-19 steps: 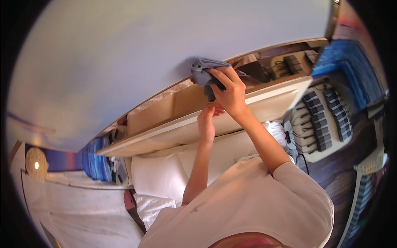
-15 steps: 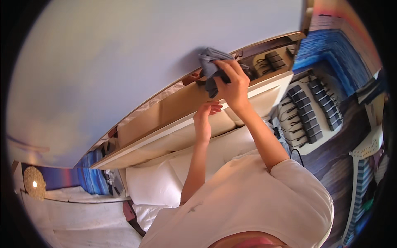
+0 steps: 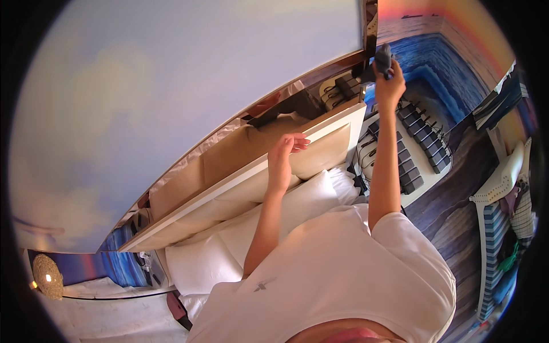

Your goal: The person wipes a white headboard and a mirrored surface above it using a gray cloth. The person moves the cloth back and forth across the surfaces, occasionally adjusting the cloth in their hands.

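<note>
My right hand [image 3: 390, 90] is closed round a crumpled dark grey cloth [image 3: 382, 59], reaching to the far right. The cloth is against or just beside the right end of a mirrored strip [image 3: 274, 111], which runs under a large pale sky-painted panel [image 3: 189, 97]; whether it touches the mirror I cannot tell. Over the cream padded headboard [image 3: 323, 150], my left hand [image 3: 280, 163] hangs with loosely bent fingers and nothing in them. It is nearest the headboard's white top edge [image 3: 240, 177].
White pillows [image 3: 203, 257] lie below the headboard. On the right, a white table [image 3: 420, 188] bears rows of dark blocks [image 3: 426, 137] with cables. Farther right stands a white-framed chair [image 3: 497, 183] with clothes. A woven lamp [image 3: 48, 277] glows at the left.
My right hand has carried the cloth rightward and up, from the middle of the mirrored strip to its right end. My left hand stays nearly in place. The view has shifted right.
</note>
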The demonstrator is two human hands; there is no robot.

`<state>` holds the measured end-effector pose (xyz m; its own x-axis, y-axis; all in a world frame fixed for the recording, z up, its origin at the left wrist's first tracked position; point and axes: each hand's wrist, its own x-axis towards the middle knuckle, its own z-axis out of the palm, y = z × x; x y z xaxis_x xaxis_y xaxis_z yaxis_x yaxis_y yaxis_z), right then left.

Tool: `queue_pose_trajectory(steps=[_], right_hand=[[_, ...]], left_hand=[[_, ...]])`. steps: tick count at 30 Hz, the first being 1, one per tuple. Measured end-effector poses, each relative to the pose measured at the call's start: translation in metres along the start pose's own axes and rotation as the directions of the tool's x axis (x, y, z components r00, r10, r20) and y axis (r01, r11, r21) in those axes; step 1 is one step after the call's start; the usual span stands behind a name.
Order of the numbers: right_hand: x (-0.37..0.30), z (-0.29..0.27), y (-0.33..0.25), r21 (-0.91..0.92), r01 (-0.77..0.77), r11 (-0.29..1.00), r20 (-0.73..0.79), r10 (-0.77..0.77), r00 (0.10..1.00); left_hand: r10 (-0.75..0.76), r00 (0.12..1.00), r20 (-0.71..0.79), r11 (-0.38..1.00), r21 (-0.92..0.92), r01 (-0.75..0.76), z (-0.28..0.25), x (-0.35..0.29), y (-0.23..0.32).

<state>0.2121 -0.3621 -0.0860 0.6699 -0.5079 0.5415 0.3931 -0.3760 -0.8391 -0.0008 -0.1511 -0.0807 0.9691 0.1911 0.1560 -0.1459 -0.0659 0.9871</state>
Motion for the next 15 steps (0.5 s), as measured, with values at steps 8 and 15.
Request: queue_pose_trajectory(steps=[8, 15], right_hand=[[-0.068, 0.025, -0.102, 0.264, 0.195, 0.944, 0.248, -0.262, 0.933], [-0.271, 0.078, -0.228, 0.609, 0.182, 0.772, 0.419, -0.508, 0.753]], left_hand=[[-0.022, 0.986, -0.163, 0.999, 0.034, 0.028, -0.063, -0.052, 0.008], [0.029, 0.896, -0.443, 0.998, 0.066, 0.001, -0.145, -0.124, 0.014]])
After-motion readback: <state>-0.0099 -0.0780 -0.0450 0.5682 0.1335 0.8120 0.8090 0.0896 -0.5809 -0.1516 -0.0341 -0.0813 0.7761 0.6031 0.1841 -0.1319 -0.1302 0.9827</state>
